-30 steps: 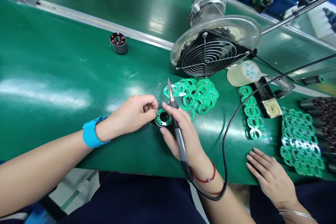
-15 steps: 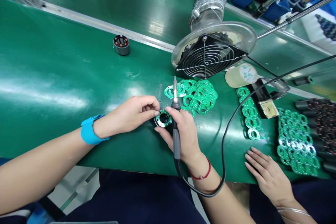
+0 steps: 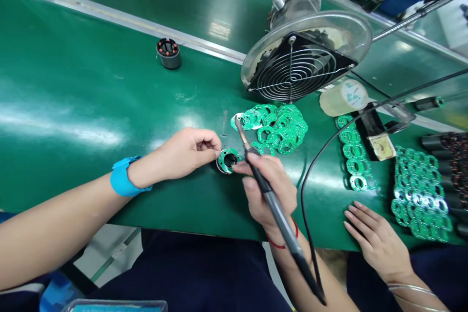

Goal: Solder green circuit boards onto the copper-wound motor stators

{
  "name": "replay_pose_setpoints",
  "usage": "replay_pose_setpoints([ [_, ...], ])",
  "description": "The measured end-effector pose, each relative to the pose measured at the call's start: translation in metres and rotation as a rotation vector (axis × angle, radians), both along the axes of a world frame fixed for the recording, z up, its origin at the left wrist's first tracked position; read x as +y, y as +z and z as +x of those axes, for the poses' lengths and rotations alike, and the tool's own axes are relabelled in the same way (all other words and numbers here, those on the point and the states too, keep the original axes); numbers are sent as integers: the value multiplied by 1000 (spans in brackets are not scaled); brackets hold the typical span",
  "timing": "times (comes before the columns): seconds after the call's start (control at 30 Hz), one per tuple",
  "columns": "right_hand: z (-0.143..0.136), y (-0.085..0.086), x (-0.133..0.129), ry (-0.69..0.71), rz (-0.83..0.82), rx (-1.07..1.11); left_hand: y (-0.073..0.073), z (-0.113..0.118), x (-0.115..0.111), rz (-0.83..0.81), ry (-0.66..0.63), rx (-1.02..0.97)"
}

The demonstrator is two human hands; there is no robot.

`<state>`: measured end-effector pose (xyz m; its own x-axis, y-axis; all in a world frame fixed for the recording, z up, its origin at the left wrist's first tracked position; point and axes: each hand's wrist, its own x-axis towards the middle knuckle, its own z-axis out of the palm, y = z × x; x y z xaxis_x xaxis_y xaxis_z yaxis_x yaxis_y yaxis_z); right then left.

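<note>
My right hand is wrapped round a soldering iron, its metal tip pointing up and away over the table. Just left of that hand stands a motor stator with a ring-shaped green circuit board on top. The index fingertip of my right hand is at the board's right edge. My left hand, with a blue wristband, has thumb and index finger pinched at the board's left edge; what lies between them, if anything, is too small to make out. Behind the iron tip lies a pile of loose green ring boards.
A fume fan hangs over the back of the table. A lone stator stands at back left. To the right are a tape roll, sheets of ring boards, rows of stators and another person's hand.
The soldering iron has swung from upright to slanting, its handle now toward the lower right. My right hand has turned and drawn slightly right, off the stator. My left hand stays pinched beside it.
</note>
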<state>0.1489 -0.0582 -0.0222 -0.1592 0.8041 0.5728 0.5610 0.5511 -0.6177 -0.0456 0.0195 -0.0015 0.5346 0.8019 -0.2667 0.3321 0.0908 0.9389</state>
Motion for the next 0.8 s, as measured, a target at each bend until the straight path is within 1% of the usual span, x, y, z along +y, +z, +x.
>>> replay_pose_setpoints([
  [0.1, 4, -4, -6, -84, 18, 173, -2, 0, 0, 3, 7, 20],
  [0.17, 6, -7, -9, -77, 50, 219, -3, 0, 0, 1, 11, 31],
  [0.23, 7, -8, -9, -39, 70, 222, -3, 0, 0, -1, 12, 39],
  [0.47, 7, -3, -7, 44, 54, 240, -2, 1, -1, -8, 14, 47],
  [0.6, 8, -4, -7, 22, 48, 245, -3, 1, -2, 28, 11, 55],
  [0.67, 7, -4, -4, -5, -10, 200, -3, 2, -3, 52, 8, 61],
  [0.73, 5, -3, 0, -1, -95, 57, -4, 2, -4, 85, 4, 69],
  [0.8, 2, -2, 5, 48, -164, -110, -3, 1, -5, 135, -9, 80],
])
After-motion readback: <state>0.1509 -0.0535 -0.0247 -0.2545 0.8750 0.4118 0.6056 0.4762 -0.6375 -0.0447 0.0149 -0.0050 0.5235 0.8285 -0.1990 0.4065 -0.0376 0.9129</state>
